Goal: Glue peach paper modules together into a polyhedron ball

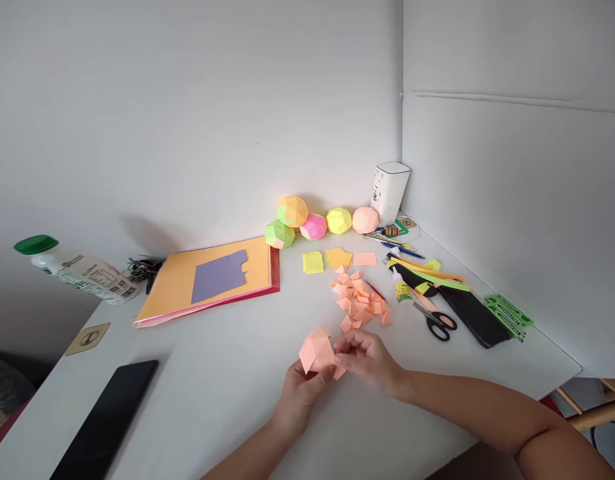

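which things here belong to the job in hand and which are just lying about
Likely in the job:
- peach shape, in both hands
- peach pieces
- perhaps glue, scissors

Probably just lying about:
- bottle
- white box
- coaster

On the table (212, 400), a flat device (107, 417) lies at the near left, a bottle (87, 273) farther back. A paper stack (170, 280) sits right of the bottle — a cut sheet (218, 275) on top. Paper balls (338, 221) gather along the back wall (197, 100); before them lies a heap of folded pieces (360, 300) — glue bottle (402, 287) and scissors (439, 323) to its right.
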A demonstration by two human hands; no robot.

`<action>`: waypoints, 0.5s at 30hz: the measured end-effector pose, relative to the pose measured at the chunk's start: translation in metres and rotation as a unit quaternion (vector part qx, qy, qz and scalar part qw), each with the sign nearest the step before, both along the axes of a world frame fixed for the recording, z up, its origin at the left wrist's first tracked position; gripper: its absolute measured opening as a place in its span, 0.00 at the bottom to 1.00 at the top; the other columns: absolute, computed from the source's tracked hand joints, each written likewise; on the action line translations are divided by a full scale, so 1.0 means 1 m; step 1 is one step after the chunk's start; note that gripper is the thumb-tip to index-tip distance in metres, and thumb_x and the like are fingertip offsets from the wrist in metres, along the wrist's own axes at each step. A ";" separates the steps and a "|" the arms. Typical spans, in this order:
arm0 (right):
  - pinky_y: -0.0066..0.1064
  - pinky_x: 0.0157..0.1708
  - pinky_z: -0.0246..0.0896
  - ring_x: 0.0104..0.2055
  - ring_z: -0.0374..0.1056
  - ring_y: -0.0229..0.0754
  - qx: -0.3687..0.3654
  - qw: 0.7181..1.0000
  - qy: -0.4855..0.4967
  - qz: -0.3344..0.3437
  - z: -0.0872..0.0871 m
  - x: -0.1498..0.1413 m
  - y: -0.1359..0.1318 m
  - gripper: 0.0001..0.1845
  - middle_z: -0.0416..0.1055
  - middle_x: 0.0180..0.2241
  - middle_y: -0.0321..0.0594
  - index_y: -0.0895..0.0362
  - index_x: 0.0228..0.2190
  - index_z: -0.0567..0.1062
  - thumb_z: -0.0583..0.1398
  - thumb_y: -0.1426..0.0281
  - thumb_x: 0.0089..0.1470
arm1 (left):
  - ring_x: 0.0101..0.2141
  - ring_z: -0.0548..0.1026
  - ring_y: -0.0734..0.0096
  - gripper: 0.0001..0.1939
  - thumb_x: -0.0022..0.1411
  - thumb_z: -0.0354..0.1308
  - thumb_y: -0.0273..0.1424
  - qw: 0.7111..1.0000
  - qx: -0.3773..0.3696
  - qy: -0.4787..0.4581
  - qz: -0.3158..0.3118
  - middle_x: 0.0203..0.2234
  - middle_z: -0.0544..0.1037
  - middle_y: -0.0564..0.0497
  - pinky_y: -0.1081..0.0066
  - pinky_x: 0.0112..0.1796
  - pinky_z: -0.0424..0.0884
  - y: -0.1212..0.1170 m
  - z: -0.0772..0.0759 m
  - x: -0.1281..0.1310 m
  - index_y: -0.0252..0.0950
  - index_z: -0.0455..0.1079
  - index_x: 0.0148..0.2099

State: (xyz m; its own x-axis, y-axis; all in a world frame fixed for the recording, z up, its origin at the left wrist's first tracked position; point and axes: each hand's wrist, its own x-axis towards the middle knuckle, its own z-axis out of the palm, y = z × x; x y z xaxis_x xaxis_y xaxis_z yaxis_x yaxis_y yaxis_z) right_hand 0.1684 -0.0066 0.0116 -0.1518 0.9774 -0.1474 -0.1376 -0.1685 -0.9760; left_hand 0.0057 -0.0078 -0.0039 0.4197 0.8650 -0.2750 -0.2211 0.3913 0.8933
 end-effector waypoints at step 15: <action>0.28 0.28 0.58 0.26 0.61 0.35 0.031 0.999 -0.017 -0.004 -0.001 -0.003 -0.005 0.06 0.65 0.22 0.32 0.57 0.22 0.71 0.63 0.68 0.43 | 0.36 0.73 0.57 0.16 0.50 0.63 0.42 0.999 -0.009 0.034 -0.001 0.30 0.77 0.46 0.64 0.40 0.68 -0.003 0.005 0.000 0.33 0.75 0.35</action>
State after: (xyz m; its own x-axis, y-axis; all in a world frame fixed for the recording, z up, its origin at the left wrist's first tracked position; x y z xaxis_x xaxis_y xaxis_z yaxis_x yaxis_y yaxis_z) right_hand 0.1654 -0.0114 0.0102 -0.1402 0.9859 -0.0916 -0.1058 -0.1069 -0.9886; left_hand 0.0058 -0.0112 0.0012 0.4015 0.8588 -0.3182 -0.1582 0.4073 0.8995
